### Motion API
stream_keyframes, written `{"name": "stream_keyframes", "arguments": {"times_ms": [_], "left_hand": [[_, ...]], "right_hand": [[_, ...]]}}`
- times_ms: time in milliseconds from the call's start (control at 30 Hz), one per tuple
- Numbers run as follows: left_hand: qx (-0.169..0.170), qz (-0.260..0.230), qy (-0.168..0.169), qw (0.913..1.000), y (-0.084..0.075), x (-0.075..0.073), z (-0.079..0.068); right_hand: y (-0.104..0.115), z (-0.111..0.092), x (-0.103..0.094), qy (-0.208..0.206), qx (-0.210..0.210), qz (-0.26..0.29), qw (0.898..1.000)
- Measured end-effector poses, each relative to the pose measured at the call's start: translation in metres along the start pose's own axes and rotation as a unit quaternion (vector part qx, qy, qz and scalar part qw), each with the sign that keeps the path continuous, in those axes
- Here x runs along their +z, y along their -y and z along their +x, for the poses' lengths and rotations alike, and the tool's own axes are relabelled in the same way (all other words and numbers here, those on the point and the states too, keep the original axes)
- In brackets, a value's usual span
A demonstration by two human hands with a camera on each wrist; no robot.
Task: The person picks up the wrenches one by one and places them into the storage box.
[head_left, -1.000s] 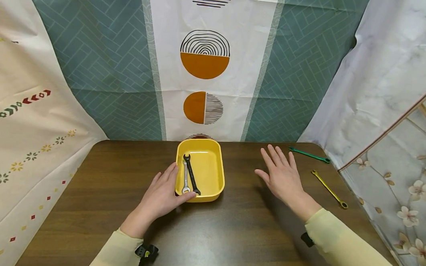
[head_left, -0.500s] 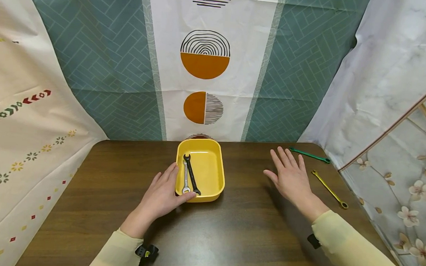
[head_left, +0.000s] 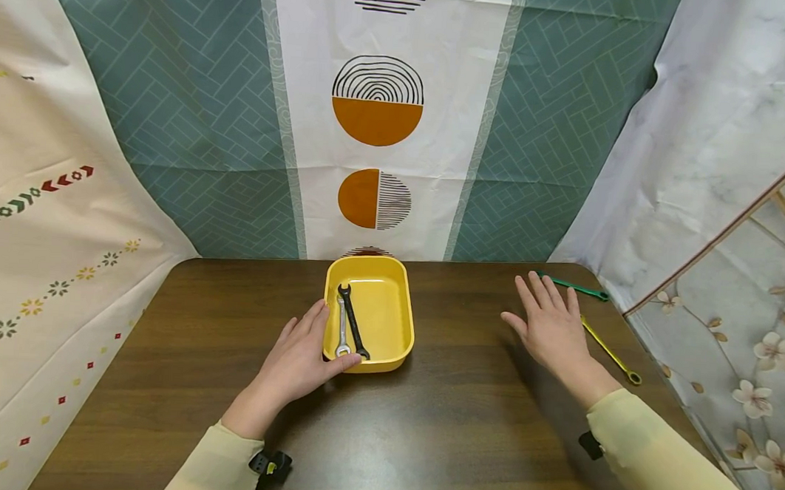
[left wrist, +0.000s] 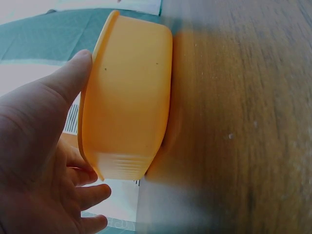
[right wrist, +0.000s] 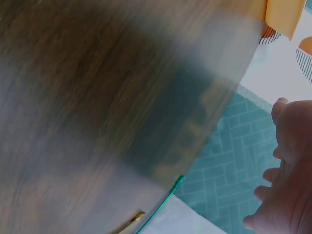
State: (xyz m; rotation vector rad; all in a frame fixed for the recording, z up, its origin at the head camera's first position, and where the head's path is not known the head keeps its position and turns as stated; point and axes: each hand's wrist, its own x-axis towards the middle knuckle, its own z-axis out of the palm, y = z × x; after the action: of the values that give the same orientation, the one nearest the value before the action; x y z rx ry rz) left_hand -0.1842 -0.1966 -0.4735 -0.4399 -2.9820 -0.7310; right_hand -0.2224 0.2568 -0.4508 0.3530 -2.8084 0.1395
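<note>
One yellow tray (head_left: 384, 311) stands upright on the wooden counter (head_left: 451, 403), near the middle of its far edge. Inside, toward the left wall, lie a black wrench (head_left: 354, 322) and a silver wrench (head_left: 342, 327), close together at their far ends and spread apart at their near ends. The left hand (head_left: 296, 358) is at the tray's near left corner; its grip is wide, the thumb touching the near rim and the fingers extended along the left side, bracing the tray rather than enclosing it. The right hand (head_left: 554, 331) hangs above the counter toward the far right corner, its grip spread and holding nothing. Near it, a green wrench (head_left: 580, 289) lies by that corner, close to the far edge, and a yellow wrench (head_left: 608, 348) lies slantwise near the right edge, ring end toward the near edge. The right wrist view shows both well apart from the hand.

Handling, judged from appearance: the wrenches are probably rigid metal, heavy for their slimness and hardly fragile, though a smooth finish may slip; the middle of the shaft offers the most balanced hold, pinched from both sides. The tray looks like light, stiff plastic, apt to slide when nudged, and is best held by its rim.
</note>
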Motion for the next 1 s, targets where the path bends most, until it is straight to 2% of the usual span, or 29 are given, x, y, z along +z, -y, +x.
{"name": "stream_keyframes", "arguments": {"times_ms": [700,1000], "left_hand": [[0.000,-0.002,-0.004,1.0000,0.001,0.000,0.000],[0.003,-0.001,-0.005,1.0000,0.001,0.000,0.000]], "right_hand": [[-0.035,-0.009,-0.003,0.039,0.036,-0.012,0.998],[-0.049,-0.013,-0.003,0.043,0.051,-0.010,0.998]]}}
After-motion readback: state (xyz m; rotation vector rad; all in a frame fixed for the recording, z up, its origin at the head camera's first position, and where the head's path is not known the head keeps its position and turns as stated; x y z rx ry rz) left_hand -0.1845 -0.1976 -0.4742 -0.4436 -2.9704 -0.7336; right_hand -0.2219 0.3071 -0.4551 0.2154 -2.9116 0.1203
